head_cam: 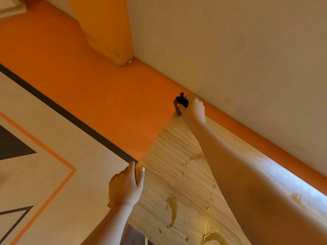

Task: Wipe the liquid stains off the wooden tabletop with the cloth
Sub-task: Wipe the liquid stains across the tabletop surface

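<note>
The right hand [192, 108] grips the cloth [182, 102] at the tabletop [168, 147] far corner, probably to start a stroke. The left hand [126, 184] clasps its edge, likely bracing. The stains [171, 209] lie between the arms.

just beyond the grip of the right hand [193, 109] a plain cream wall [230, 50] rises from an orange strip [247, 133] along its foot. left of that grip the floor [79, 76] is flat orange, with a yellow-orange column [106, 29] farther back. nearer to me a dark band [62, 110] edges a cream panel [70, 138] marked with a thin orange line [53, 152] and dark triangles [12, 147], all in warm light.
</note>
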Demonstrator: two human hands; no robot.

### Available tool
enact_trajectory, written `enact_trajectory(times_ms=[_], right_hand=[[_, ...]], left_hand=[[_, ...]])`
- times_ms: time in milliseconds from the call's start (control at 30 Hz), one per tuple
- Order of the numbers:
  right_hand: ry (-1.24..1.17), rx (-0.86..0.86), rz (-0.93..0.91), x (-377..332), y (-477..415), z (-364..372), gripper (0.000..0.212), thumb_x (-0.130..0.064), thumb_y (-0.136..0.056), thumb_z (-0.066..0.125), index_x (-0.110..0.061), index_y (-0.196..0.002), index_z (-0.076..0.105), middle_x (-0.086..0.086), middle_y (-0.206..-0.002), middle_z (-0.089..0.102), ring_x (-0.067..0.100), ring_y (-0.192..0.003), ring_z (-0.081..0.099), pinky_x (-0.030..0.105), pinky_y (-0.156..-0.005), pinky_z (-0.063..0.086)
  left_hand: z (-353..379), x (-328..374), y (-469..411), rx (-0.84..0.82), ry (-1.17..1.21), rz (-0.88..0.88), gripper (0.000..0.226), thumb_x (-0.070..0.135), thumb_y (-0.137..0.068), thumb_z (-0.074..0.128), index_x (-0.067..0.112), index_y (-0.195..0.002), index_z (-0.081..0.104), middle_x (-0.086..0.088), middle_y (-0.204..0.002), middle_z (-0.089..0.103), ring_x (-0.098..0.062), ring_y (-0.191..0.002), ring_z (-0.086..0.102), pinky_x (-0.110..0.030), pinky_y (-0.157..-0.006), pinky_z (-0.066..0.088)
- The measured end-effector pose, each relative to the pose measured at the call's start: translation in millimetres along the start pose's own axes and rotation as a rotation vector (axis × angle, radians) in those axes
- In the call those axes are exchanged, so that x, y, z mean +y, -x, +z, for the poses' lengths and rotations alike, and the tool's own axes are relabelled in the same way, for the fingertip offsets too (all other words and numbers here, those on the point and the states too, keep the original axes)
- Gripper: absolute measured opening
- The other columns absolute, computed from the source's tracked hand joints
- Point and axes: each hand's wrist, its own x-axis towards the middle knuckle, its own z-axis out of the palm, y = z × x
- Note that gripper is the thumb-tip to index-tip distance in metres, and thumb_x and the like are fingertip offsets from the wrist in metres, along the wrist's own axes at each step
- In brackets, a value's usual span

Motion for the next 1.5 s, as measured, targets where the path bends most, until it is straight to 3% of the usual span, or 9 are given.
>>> enact_trajectory(times_ms=[167, 300, 500, 667, 833, 1000, 1200, 1400, 1500], right_hand=[[0.067, -0.094, -0.202, 16, 32, 1, 0.010, -0.016, -0.087, 0.061, -0.011, -0.095, 0.064, 0.000, -0.102, 0.057, 0.017, -0.091, 0.055, 0.030, -0.073, 0.050], [0.060, 0.056, -0.057, 43, 8, -27, 0.019, -0.017, -0.089, 0.061, -0.011, -0.107, 0.062, 0.003, -0.104, 0.058, 0.019, -0.092, 0.056, 0.031, -0.077, 0.050], [-0.028, 0.184, 0.052, 35, -4, -13, 0.013, -0.016, -0.088, 0.060, -0.009, -0.098, 0.063, 0.006, -0.104, 0.059, 0.024, -0.091, 0.058, 0.035, -0.073, 0.051], [-0.068, 0.003, -0.136, 16, 43, 14, 0.010, -0.017, -0.085, 0.065, -0.011, -0.094, 0.062, -0.002, -0.100, 0.057, 0.013, -0.084, 0.056, 0.022, -0.067, 0.044], [-0.057, -0.118, -0.322, 20, 78, 18, 0.007, -0.014, -0.086, 0.064, -0.010, -0.091, 0.062, 0.000, -0.100, 0.058, 0.014, -0.089, 0.053, 0.027, -0.074, 0.048], [-0.029, 0.109, -0.058, 70, 33, -36, 0.025, -0.014, -0.087, 0.063, -0.010, -0.111, 0.059, 0.001, -0.107, 0.056, 0.017, -0.097, 0.054, 0.028, -0.083, 0.047], [-0.076, 0.250, 0.138, 104, 31, -54, 0.028, -0.019, -0.087, 0.063, -0.008, -0.113, 0.059, 0.007, -0.111, 0.061, 0.023, -0.099, 0.058, 0.028, -0.078, 0.047], [-0.120, -0.045, -0.167, 34, 86, 15, 0.006, -0.021, -0.088, 0.062, -0.015, -0.090, 0.063, -0.003, -0.100, 0.060, 0.014, -0.085, 0.061, 0.031, -0.075, 0.056], [-0.126, -0.154, -0.324, 3, 113, 40, 0.010, -0.019, -0.088, 0.061, -0.009, -0.087, 0.063, 0.001, -0.097, 0.060, 0.017, -0.085, 0.058, 0.032, -0.071, 0.054]], left_hand=[[-2, 0, 0, -0.026, 0.004, -0.006, 0.047, 0.056, -0.096, 0.018, 0.025, -0.081, 0.050, 0.013, -0.051, 0.041, -0.004, -0.038, 0.031, -0.019, -0.041, 0.020], [-2, 0, 0, -0.030, -0.003, 0.001, 0.044, 0.056, -0.096, 0.020, 0.026, -0.080, 0.048, 0.013, -0.049, 0.039, -0.003, -0.036, 0.027, -0.015, -0.041, 0.015], [-1, -2, 0, -0.044, -0.004, -0.004, 0.043, 0.056, -0.095, 0.021, 0.027, -0.079, 0.047, 0.013, -0.049, 0.043, -0.003, -0.036, 0.035, -0.017, -0.040, 0.018], [-3, -2, -1, -0.040, -0.005, -0.014, 0.047, 0.059, -0.094, 0.017, 0.026, -0.077, 0.046, 0.011, -0.049, 0.044, -0.005, -0.037, 0.037, -0.019, -0.038, 0.020], [-4, -1, 0, -0.047, -0.029, -0.025, 0.045, 0.060, -0.093, 0.015, 0.028, -0.078, 0.043, 0.014, -0.047, 0.034, -0.004, -0.037, 0.035, -0.018, -0.039, 0.019], [-1, -2, -1, -0.024, -0.030, -0.014, 0.037, 0.057, -0.094, 0.024, 0.028, -0.078, 0.043, 0.015, -0.047, 0.036, -0.004, -0.036, 0.034, -0.016, -0.039, 0.017], [0, -3, -1, -0.006, -0.017, -0.004, 0.043, 0.059, -0.092, 0.020, 0.028, -0.077, 0.044, 0.014, -0.047, 0.039, -0.005, -0.037, 0.037, -0.017, -0.040, 0.019], [1, -5, -3, -0.008, -0.049, -0.006, 0.042, 0.059, -0.093, 0.021, 0.028, -0.077, 0.044, 0.012, -0.047, 0.041, -0.006, -0.038, 0.041, -0.018, -0.037, 0.026], [2, -6, -3, 0.002, -0.047, -0.005, 0.047, 0.062, -0.091, 0.018, 0.027, -0.078, 0.047, 0.012, -0.050, 0.045, -0.006, -0.041, 0.044, -0.020, -0.037, 0.036]])
